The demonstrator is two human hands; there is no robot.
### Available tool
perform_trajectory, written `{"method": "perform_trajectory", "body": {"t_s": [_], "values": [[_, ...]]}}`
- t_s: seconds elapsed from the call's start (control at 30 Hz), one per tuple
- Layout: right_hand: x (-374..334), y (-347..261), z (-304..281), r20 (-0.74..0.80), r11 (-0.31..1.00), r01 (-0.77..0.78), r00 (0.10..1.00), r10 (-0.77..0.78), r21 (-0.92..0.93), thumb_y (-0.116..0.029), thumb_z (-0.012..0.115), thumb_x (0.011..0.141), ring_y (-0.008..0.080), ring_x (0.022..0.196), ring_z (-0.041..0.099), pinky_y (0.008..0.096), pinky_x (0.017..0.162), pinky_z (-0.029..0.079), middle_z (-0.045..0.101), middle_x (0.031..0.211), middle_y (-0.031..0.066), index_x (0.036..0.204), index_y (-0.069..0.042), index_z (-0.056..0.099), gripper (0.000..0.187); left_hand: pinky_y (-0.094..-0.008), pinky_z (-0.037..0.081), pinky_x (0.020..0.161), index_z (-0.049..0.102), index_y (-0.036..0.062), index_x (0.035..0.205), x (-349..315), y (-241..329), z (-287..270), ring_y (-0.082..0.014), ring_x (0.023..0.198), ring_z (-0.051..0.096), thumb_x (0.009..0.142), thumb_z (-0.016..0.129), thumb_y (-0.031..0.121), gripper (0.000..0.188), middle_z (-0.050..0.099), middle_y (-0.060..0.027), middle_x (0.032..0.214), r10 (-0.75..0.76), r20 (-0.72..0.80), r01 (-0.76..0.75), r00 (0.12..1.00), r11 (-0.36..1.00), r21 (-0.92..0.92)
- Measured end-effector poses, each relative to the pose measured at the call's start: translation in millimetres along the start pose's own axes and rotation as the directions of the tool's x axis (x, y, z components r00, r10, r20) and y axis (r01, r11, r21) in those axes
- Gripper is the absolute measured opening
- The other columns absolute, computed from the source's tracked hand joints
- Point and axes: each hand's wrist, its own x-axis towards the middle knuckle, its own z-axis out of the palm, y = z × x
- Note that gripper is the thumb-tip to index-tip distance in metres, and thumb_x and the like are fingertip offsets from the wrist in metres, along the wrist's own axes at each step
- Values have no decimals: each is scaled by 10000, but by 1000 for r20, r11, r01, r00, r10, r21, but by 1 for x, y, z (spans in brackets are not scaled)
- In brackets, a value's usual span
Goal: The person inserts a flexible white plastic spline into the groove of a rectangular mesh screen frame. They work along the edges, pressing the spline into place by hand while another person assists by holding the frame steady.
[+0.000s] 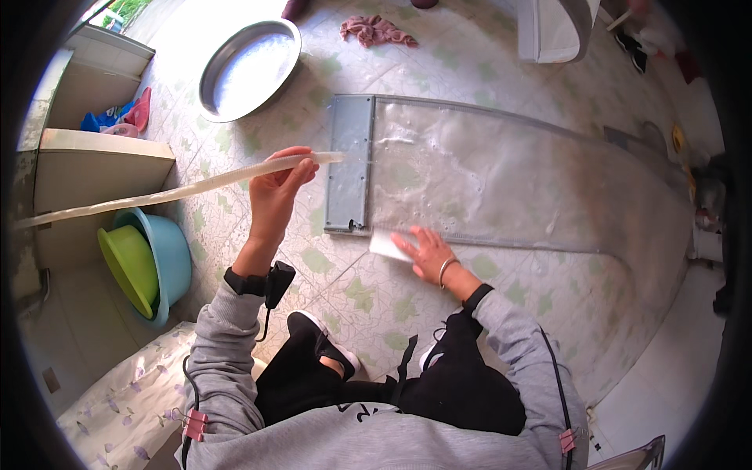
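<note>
My left hand (276,194) is closed around a pale flexible hose (180,190), near its end. The hose's mouth reaches over the grey end piece (349,164) of a long flat panel (478,176) on the floor. The panel has a thin grey frame, and its see-through surface is wet, with whitish suds. Beside the near edge of the panel, close to the end piece, my right hand (432,254) grips a white sponge-like block (387,245), slightly smeared by motion. The far right end of the panel looks hazy.
A wide metal basin (205,88) stands at the far left, with a crumpled pink cloth (377,31) farther right. Blue (178,258) and green (125,270) plastic basins lean by the left wall. A white curved object (552,31) stands at the far right. My feet are near the panel.
</note>
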Motion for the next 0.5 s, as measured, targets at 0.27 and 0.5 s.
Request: {"method": "perform_trajectory", "body": {"t_s": [0.27,0.5], "values": [[79,-29,-113,-255,964,24,966,46,265,-174,659,791,293,825,556,373,717,483,503,942,135,1237,-117,521,470,-258,536,698,668,-1,980,11,14,-25,-137,793,682,841,697,122,188,701,-92,843,97,164,-158,982,896,415],[195,-100,-186,-225,957,111,973,-50,269,-177,670,796,295,736,602,394,674,488,602,814,112,955,-61,618,203,-285,537,715,652,18,1009,14,3,-44,-177,779,685,843,681,164,223,691,-103,870,215,191,-258,958,937,236]]}}
